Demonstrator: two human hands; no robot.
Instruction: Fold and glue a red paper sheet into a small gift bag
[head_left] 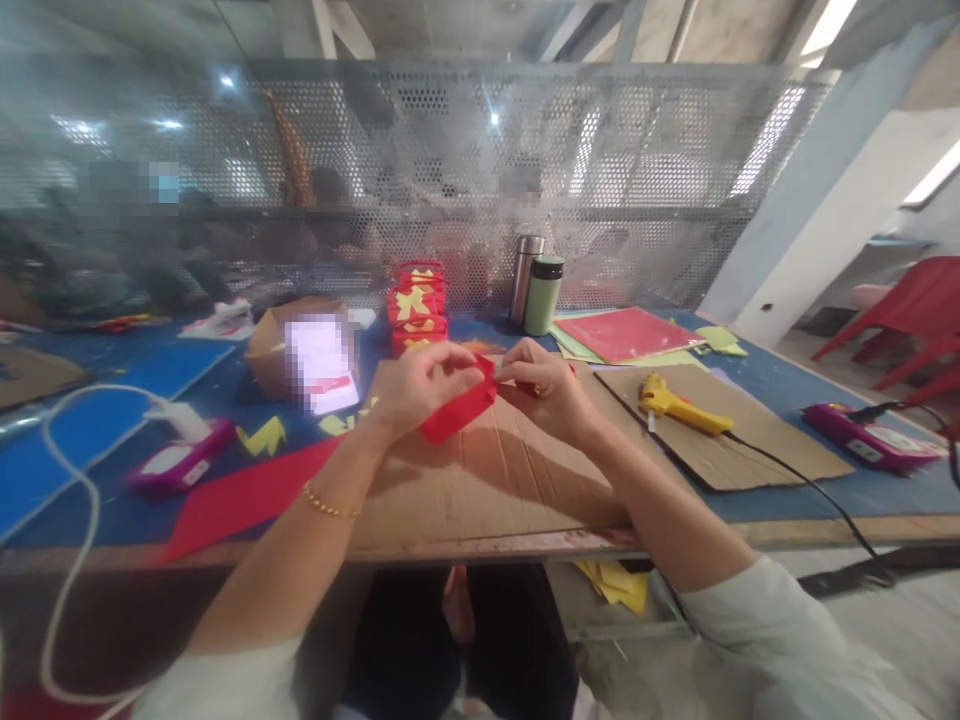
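Observation:
My left hand (427, 385) is closed round a folded red paper box (457, 408), thumb on top and fingers behind it. The box is tilted above a brown cardboard sheet (480, 500). At its right end, my right hand (544, 385) has its fingertips pinched together, at or very near the box's edge. Small red parts show under and behind the right hand's curled fingers; what they belong to is mostly hidden. Behind my hands stand several finished red paper pieces with yellow bows (416, 305). To the right, a yellow glue gun (682, 408) lies on another cardboard piece (780, 455).
A red paper strip (255, 490) lies at left, near yellow scraps (262, 436), a phone (322, 362) against a cardboard box (266, 345), and a purple power strip (184, 458). Behind are a green bottle (543, 298) and red sheets (630, 333). Another purple power strip (870, 437) sits at right.

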